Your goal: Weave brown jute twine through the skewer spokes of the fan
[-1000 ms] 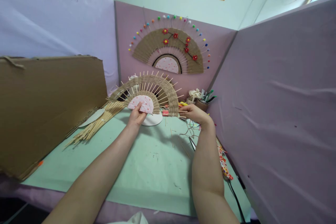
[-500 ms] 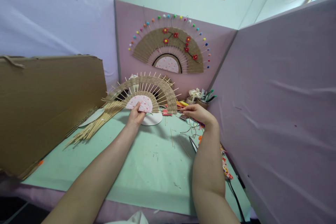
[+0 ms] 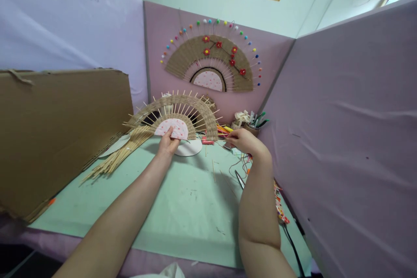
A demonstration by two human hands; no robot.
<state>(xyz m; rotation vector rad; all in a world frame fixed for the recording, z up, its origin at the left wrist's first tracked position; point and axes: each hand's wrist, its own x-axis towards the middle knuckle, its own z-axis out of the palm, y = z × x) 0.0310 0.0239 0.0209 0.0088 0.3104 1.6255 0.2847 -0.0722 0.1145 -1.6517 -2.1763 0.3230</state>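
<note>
My left hand grips a half-round woven fan at its base, thumb over the pink dotted centre piece. Thin sticks radiate through two woven bands of brown cord, their tips poking past the outer band. Just right of the fan's lower right corner is my right hand, its fingers pinched together. Whatever lies between those fingertips is too small to make out. A white oval piece lies on the table beneath the fan.
A bundle of thin sticks lies left, beside a cardboard sheet. Scissors and tangled cord lie near my right forearm on the green table. A pen holder stands behind. A finished-looking flowered fan hangs on the back panel.
The fan has shifted slightly left in my left hand. My right hand is a little farther from the fan's edge, still pinched.
</note>
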